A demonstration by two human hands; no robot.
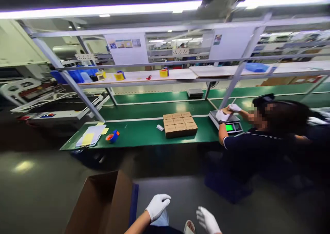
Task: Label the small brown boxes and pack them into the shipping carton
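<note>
None of the writing is coming through legibly: the white printed sheets (127, 49) hanging on the grey frame are too blurred to read. The large open brown cardboard carton (103, 203) is showing only plain faces with no label. The carton is standing on the dark floor at the lower left, its flaps pointing up, with a blue panel (134, 201) lying against its right side.

The left hand (157, 206), in a white glove, is hovering just right of the carton's upper edge, near it but apart, with fingers loosely curled and gripping nothing. The right hand (207, 221), also white-gloved, is hanging further right, well apart from the carton, with fingers spread and empty.

Across the floor, a block of small brown cardboard boxes (180, 124) is lying on the long green bench (144, 132). Beside it a seated co-worker (257, 141) in white gloves is holding a small brown box (227, 110) over a grey weighing scale (235, 125) whose display is glowing green.
</note>
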